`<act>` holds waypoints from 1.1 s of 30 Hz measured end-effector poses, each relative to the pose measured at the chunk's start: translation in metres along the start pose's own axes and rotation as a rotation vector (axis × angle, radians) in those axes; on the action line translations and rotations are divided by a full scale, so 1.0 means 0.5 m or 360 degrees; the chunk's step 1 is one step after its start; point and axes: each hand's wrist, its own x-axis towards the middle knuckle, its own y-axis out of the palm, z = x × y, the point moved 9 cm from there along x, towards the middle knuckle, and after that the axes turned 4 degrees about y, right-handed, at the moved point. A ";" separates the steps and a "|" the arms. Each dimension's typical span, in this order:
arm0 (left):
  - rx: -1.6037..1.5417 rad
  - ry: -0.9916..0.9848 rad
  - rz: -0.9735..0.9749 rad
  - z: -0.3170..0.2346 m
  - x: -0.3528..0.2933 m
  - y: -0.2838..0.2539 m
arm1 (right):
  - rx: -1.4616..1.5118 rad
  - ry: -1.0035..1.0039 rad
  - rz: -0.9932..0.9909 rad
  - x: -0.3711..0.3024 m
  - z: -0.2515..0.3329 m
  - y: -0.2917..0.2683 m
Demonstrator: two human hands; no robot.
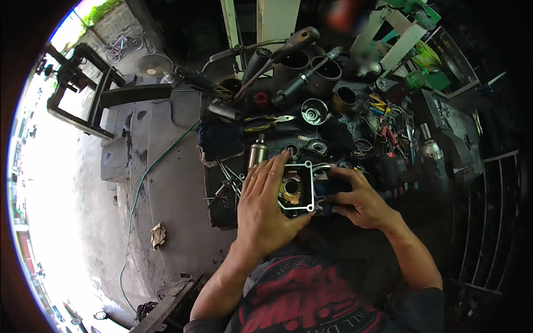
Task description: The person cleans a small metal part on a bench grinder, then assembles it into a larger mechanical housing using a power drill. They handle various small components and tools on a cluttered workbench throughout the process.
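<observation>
- Metal housing [305, 186]: in front of the torso at the near edge of the desk [225, 216], between both hands, open side up, bright squarish rim, brass-coloured insert [292, 197] with a round hole inside.
- Left hand [261, 202]: gripping the housing from its left, fingers along the upper left, thumb at the lower edge.
- Right hand [361, 202]: at the housing's right side, fingers bent, thumb and fingertips beside the metal projections there; cannot tell if the fingers clamp anything.
- Silver cylinder [258, 152]: upright-looking, just beyond the left fingers.
- Small metal part [317, 146]: lying just beyond the housing.
- Yellow-black pliers [269, 120]: farther back, near a shiny round cup [315, 112].
- Thin metal rods [227, 180]: left of left hand.
- Dark cloth [220, 139]: left side of desk.
- Heap of tools and wires [383, 130]: right side, back.
- Dark cans [325, 75]: far side, some with handled tools.
- Green hose [145, 175]: along the floor, left.
- Crumpled brown paper [159, 236]: on floor, right of hose.
</observation>
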 end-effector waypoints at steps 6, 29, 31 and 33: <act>-0.0375 0.0172 0.0148 0.037 0.006 -0.001 | -0.0099 0.0135 -0.0806 0.015 0.131 -0.197; -0.0756 0.0112 0.0248 0.097 0.023 0.040 | -0.0304 0.0286 -0.0375 0.164 0.239 -0.097; -0.0813 0.0040 0.0268 0.102 0.022 0.045 | -0.0101 0.0224 -0.0178 0.172 0.237 -0.059; -0.0774 0.0066 0.0206 0.100 0.021 0.041 | 0.0049 0.0290 -0.0328 0.168 0.226 -0.056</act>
